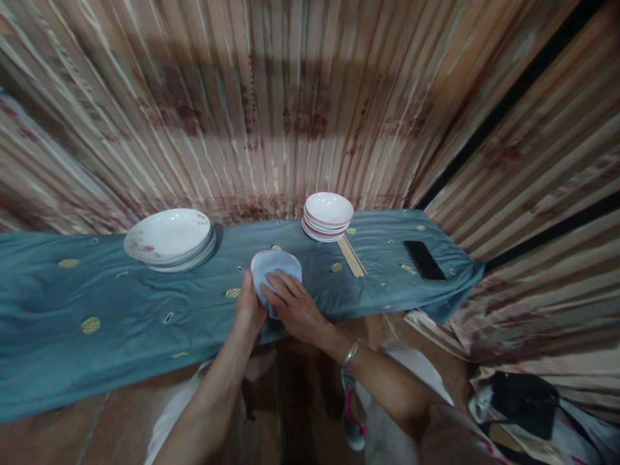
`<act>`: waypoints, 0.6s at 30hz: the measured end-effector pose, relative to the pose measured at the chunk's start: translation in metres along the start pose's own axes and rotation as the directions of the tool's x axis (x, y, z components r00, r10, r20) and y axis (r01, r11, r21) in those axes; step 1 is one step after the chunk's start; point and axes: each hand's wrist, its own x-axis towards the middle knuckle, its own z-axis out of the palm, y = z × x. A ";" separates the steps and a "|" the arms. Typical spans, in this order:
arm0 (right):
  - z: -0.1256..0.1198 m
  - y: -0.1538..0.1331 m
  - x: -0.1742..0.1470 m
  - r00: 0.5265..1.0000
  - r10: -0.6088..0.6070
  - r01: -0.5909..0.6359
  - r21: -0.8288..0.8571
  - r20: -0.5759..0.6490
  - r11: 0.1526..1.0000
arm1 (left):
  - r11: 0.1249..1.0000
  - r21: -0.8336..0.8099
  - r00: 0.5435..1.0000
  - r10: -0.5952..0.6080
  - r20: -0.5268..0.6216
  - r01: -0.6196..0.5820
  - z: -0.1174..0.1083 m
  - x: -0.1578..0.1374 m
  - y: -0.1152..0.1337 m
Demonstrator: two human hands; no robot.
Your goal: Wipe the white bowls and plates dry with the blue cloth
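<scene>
Above the front edge of the covered table, a round bowl is tilted toward me, a thin pale rim showing. A pale blue cloth covers its inside. My left hand grips the bowl's left side, thumb up along the rim and the other fingers hidden beneath. My right hand presses the cloth into the bowl with bent, slightly spread fingers. Behind it to the right, a stack of white bowls with red rims stands on the table. Several wooden chopsticks lie beside that stack.
A stack of floral white plates stands left on the table's blue-green cloth. A black phone lies at the right end. Pleated curtains hang close behind. A dark bag rests at lower right.
</scene>
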 end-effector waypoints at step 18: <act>-0.015 0.007 0.061 0.974 0.221 -0.216 0.087 -0.057 0.973 | 0.987 -0.039 0.981 0.157 0.114 -0.153 -0.001 0.010 -0.014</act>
